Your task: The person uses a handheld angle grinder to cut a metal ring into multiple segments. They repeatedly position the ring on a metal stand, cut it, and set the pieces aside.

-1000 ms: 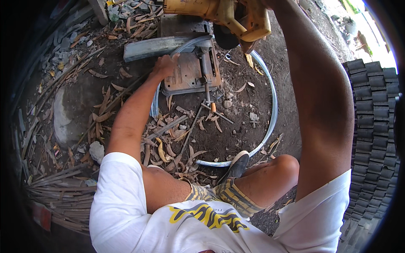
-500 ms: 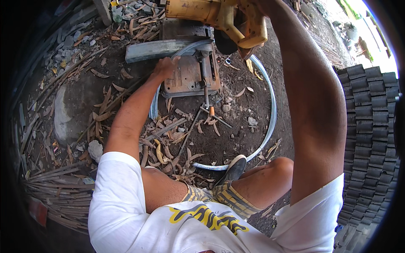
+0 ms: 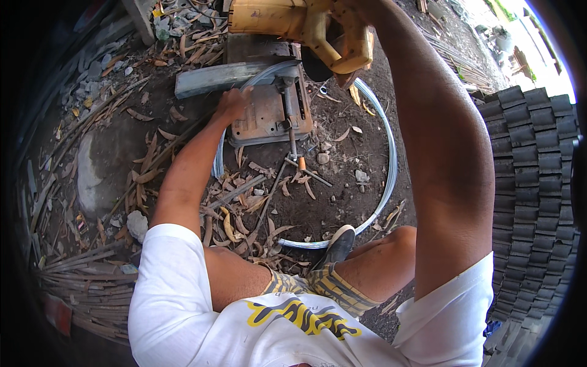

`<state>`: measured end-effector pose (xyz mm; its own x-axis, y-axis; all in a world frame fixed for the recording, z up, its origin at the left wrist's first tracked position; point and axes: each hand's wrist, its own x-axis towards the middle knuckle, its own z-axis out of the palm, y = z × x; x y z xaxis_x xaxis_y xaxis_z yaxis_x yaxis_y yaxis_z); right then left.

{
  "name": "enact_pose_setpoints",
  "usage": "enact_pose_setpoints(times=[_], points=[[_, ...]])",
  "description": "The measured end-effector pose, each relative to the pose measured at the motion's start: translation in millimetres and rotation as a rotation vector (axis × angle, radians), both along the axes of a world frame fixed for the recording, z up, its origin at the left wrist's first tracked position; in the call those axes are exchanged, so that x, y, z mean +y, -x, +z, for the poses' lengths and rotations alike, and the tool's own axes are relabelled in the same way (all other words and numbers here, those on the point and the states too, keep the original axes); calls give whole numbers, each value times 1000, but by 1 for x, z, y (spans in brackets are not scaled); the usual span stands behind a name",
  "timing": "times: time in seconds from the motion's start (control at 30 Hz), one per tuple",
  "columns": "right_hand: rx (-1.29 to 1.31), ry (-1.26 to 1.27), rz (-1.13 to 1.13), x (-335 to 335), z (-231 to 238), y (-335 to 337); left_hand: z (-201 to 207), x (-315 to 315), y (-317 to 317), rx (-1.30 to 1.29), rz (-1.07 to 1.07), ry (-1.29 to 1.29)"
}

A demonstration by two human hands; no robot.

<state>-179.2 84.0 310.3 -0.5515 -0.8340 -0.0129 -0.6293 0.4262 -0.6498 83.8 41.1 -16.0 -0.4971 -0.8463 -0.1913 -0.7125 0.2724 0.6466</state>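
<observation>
A yellow cut-off saw (image 3: 318, 30) with a dark disc stands over its rusty metal base (image 3: 266, 113) at the top of the view. My right hand (image 3: 359, 8), partly cut off by the upper edge, is closed on the saw's yellow handle. A loop of pale galvanized wire (image 3: 391, 147), several strands thick, runs around the ground and up across the base to the disc. Beside the base's left edge, my left hand (image 3: 233, 104) is closed around this wire bundle; its fingertips are partly hidden. The clamp screw (image 3: 288, 116) lies along the base, near the wire.
A grey metal channel (image 3: 211, 79) lies behind my left hand. Dry leaves, stones and sticks (image 3: 92, 281) litter the dirt. Stacked dark roof tiles (image 3: 535, 183) stand at the right. My shoe (image 3: 341, 243) is beside the wire loop's near side.
The whole view has shifted slightly, so the saw, base and wire sit a little farther left. Both hands keep their hold, with little visible movement otherwise.
</observation>
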Motion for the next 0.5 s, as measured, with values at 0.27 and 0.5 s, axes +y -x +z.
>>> enact_pose_setpoints(times=[0.27, 0.5], points=[[-60, 95, 52, 5, -3, -4, -4, 2, 0, -43, 34, 34], [19, 54, 165, 10, -2, -8, -2, 4, 0, -62, 36, 58]])
